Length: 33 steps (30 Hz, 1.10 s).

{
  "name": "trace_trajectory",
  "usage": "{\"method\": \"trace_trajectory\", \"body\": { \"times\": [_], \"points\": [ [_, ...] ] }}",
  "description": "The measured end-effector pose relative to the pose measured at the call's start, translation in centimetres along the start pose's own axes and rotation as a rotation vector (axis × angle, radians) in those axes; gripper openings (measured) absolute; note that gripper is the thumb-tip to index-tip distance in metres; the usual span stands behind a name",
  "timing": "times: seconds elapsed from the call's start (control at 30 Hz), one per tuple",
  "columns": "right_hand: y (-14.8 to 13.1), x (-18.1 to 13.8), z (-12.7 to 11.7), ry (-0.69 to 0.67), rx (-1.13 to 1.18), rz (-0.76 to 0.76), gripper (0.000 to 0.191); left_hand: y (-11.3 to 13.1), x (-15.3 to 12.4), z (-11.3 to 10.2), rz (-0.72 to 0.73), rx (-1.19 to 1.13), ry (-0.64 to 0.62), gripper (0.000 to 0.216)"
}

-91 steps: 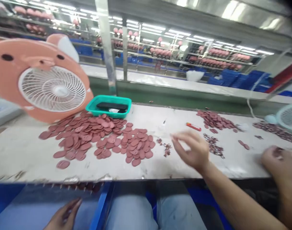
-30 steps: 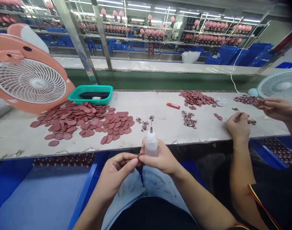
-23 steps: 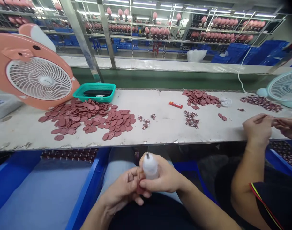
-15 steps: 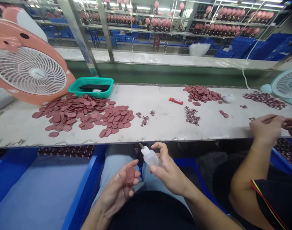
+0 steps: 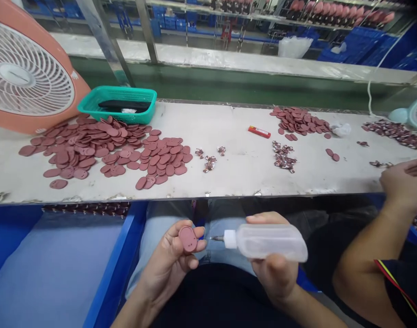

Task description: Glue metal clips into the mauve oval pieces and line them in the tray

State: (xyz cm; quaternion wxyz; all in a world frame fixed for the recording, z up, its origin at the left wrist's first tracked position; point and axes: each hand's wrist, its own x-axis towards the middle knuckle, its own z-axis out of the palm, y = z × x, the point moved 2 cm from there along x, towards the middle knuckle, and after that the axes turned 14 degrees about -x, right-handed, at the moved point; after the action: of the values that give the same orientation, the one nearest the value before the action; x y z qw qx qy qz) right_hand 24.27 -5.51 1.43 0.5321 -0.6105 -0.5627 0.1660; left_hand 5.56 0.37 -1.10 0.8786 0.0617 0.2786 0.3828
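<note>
My left hand (image 5: 169,259) cradles a flat reddish-brown oval piece with small holes (image 5: 188,239) against its fingers, thumb on the edge. My right hand (image 5: 273,269) grips a translucent plastic squeeze bottle (image 5: 270,243) lying sideways. Its fine metal nozzle tip (image 5: 217,238) points left at the oval piece and stops a short gap from it. Behind my hands, on the white workbench (image 5: 235,177), lie loose heaps of similar reddish-brown discs (image 5: 157,159).
A co-worker's hand (image 5: 404,182) works at the right end of the bench. A pink fan (image 5: 27,75) and teal basket (image 5: 117,105) stand at the back left. A small red-orange tube (image 5: 259,132) lies mid-bench. Blue bin edges (image 5: 122,255) run below.
The bottle has swung from nearly upright to lying sideways in my right hand, nozzle toward the piece. My left hand has turned the oval piece face up. The view has tipped lower.
</note>
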Motion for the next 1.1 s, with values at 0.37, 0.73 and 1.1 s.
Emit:
{"method": "trace_trajectory", "body": {
  "times": [0.37,0.73,1.1],
  "points": [
    [-1.1,0.8,1.6,0.042,0.124,0.023,0.04,1.3,0.1,1.3,0.059,0.017,0.132,0.031],
    [-0.8,1.4,2.1,0.001,0.134,0.052,0.039,1.7,0.5,1.6,0.084,0.034,0.187,0.032],
    [-1.1,1.8,2.0,-0.02,0.109,0.031,0.035,1.7,0.6,1.2,0.092,0.047,0.163,0.031]
  ]
}}
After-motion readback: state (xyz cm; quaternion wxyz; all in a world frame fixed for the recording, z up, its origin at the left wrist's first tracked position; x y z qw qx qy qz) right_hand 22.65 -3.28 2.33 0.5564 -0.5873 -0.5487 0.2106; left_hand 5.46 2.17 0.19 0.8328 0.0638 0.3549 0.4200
